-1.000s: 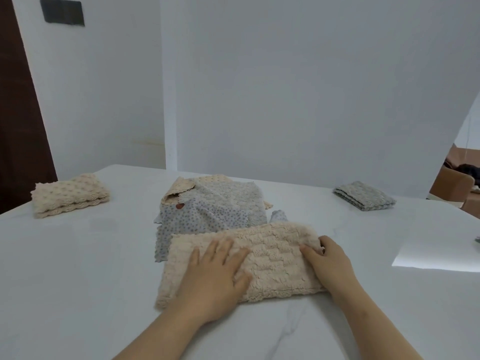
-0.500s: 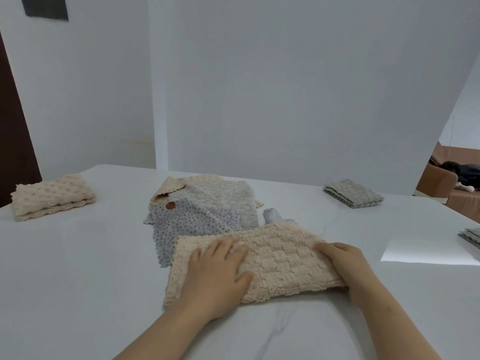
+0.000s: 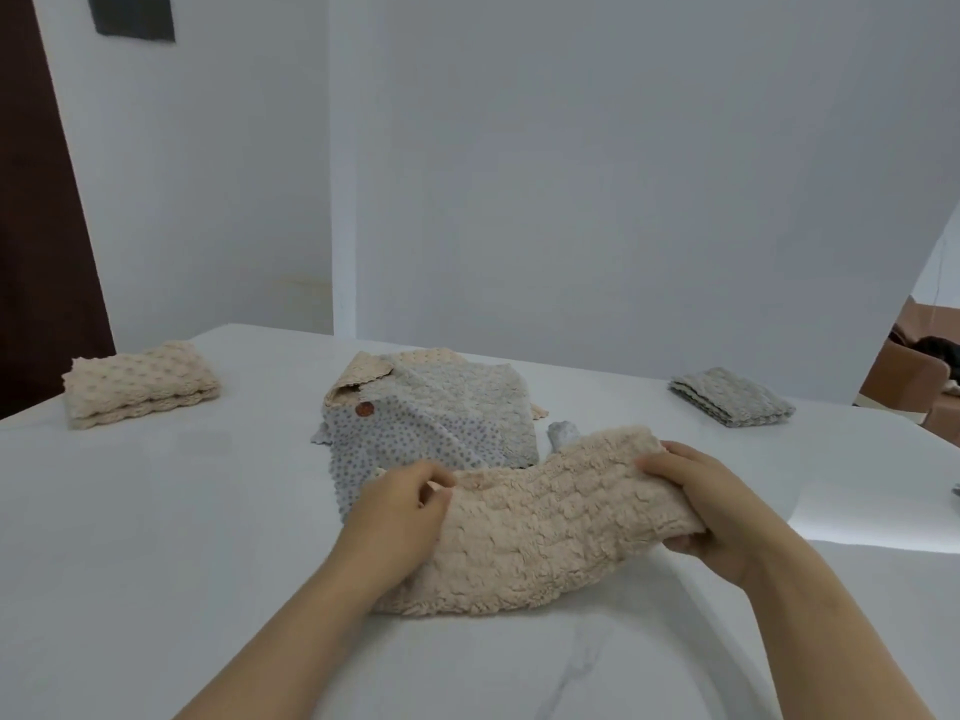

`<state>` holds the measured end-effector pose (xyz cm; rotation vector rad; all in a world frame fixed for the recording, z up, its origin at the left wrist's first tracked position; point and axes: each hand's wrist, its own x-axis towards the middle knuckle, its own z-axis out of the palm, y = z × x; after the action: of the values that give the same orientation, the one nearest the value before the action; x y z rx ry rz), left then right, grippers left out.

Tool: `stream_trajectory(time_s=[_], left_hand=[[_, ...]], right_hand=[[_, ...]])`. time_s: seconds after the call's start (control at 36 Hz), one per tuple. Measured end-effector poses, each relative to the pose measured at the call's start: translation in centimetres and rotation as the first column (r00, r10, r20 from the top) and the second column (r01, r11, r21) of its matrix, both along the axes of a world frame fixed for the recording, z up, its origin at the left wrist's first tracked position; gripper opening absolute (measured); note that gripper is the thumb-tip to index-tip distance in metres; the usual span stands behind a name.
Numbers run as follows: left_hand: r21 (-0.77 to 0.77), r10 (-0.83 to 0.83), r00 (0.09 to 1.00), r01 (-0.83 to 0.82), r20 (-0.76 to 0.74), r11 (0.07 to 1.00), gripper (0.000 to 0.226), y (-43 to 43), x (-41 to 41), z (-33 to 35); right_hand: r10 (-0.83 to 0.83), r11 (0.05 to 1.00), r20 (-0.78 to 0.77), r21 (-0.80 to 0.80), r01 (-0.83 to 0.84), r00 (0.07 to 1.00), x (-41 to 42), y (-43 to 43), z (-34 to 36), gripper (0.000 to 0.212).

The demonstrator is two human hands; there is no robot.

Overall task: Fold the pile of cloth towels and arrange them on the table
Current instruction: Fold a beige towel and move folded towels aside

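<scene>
Towel [image 3: 540, 527] in beige, thick and bumpy, stretches between your two hands close to the near edge of the table [image 3: 156, 537], a little right of its middle. Your left hand [image 3: 400, 511] grips the left end, fingers curled in over the cloth. Your right hand [image 3: 711, 506] clamps the right end, with the cloth caught between the fingers above and below it. That right end is lifted clear of the table, while the lower left part sags onto the surface, so the towel bows in a curve.

Just behind it, toward the middle of the table, lies the unfolded pile [image 3: 441, 423]. You can see a pale dotted cloth on top, reaching the beige towel's far edge, with a grey one and a scalloped beige one beneath. A small brown tag [image 3: 365, 408] shows on the dotted cloth.

A folded beige towel [image 3: 140, 384] rests at the far left corner, well apart from the pile. A folded grey towel [image 3: 730, 397] sits by the far edge on the right. Behind the table stands a white wall [image 3: 571, 174], with a dark door [image 3: 36, 226] at the left.
</scene>
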<state>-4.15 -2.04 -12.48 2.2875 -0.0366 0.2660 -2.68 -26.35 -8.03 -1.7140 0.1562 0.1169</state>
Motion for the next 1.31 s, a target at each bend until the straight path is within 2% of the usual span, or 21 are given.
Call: stream_trajectory(time_s=[0.08, 0.19, 0.28, 0.39, 0.47, 0.53, 0.58, 0.67, 0.72, 0.78, 0.86, 0.94, 1.03, 1.14, 1.25, 1.31], left_hand=[[-0.197, 0.075, 0.995, -0.085, -0.06, 0.977, 0.022, 1.7, 0.5, -0.3], [-0.489, 0.089, 0.982, -0.162, -0.169, 0.857, 0.026, 2.8, 0.9, -0.3], [-0.604, 0.055, 0.977, -0.172, -0.208, 0.778, 0.022, 3.0, 0.9, 0.1], [-0.723, -0.004, 0.97, -0.178, -0.243, 0.667, 0.017, 3.0, 0.8, 0.6], [-0.742, -0.029, 0.964, -0.183, -0.263, 0.645, 0.019, 3.0, 0.9, 0.5], [-0.739, -0.054, 0.958, -0.181, -0.283, 0.649, 0.023, 3.1, 1.0, 0.5], [-0.696, -0.071, 0.961, -0.142, -0.268, 0.704, 0.025, 3.1, 1.1, 0.2], [-0.474, -0.074, 0.973, -0.04, -0.221, 0.879, 0.042, 3.3, 0.9, -0.2], [-0.365, -0.128, 0.968, 0.042, -0.215, 0.93, 0.051, 3.1, 0.6, -0.3], [-0.286, -0.132, 0.97, 0.07, -0.202, 0.956, 0.042, 2.9, 0.4, -0.2], [-0.302, -0.082, 0.982, 0.027, -0.169, 0.953, 0.026, 3.0, 0.4, -0.2], [-0.383, -0.058, 0.986, -0.006, -0.155, 0.924, 0.027, 3.2, 0.2, 0.5], [-0.384, -0.047, 0.987, -0.016, -0.156, 0.923, 0.025, 4.0, 0.2, 1.1], [-0.261, -0.027, 0.978, -0.028, -0.205, 0.965, 0.017, 5.1, 0.2, 1.2], [-0.12, -0.03, 0.96, -0.004, -0.28, 0.993, 0.017, 5.4, -0.1, 1.3], [0.008, 0.023, 0.965, -0.022, -0.26, 1.0, 0.017, 5.3, -0.2, 1.4]], right_hand=[[0.053, 0.995, 0.029, 0.084, -0.056, 0.998, 0.0, 1.6, 1.1, 0.014], [0.116, 0.991, 0.067, 0.061, -0.121, 0.991, 0.1, 5.1, 1.9, 0.015], [0.166, 0.986, 0.074, 0.012, -0.168, 0.983, 0.1, 8.1, 1.7, 0.018], [0.274, 0.959, 0.073, -0.1, -0.266, 0.959, 0.1, 11.6, 0.3, 0.034], [0.372, 0.92, 0.075, -0.166, -0.356, 0.925, -0.1, 12.7, -0.6, 0.041], [0.44, 0.893, 0.081, -0.144, -0.427, 0.894, -0.3, 12.5, -0.6, 0.042], [0.442, 0.895, 0.116, -0.13, -0.428, 0.89, -0.4, 11.7, -0.2, 0.037], [0.322, 0.945, 0.187, -0.12, -0.304, 0.928, -0.1, 10.3, 0.0, 0.026], [0.236, 0.964, 0.243, -0.177, -0.196, 0.941, 0.1, 9.5, -0.3, 0.018], [0.182, 0.971, 0.274, -0.203, -0.128, 0.944, 0.4, 8.8, -1.0, 0.014], [0.149, 0.97, 0.269, -0.225, -0.088, 0.952, 0.4, 8.6, -2.0, 0.01], [0.154, 0.959, 0.272, -0.272, -0.078, 0.95, 0.4, 8.8, -2.7, 0.008], [0.191, 0.935, 0.292, -0.345, -0.083, 0.937, 0.5, 9.0, -3.1, 0.008], [0.302, 0.892, 0.294, -0.423, -0.16, 0.907, 0.4, 9.1, -3.2, 0.008], [0.431, 0.808, 0.239, -0.531, -0.255, 0.87, 0.0, 9.2, -2.9, 0.013], [0.424, 0.804, 0.275, -0.553, -0.219, 0.863, 0.0, 9.2, -2.8, 0.019]])
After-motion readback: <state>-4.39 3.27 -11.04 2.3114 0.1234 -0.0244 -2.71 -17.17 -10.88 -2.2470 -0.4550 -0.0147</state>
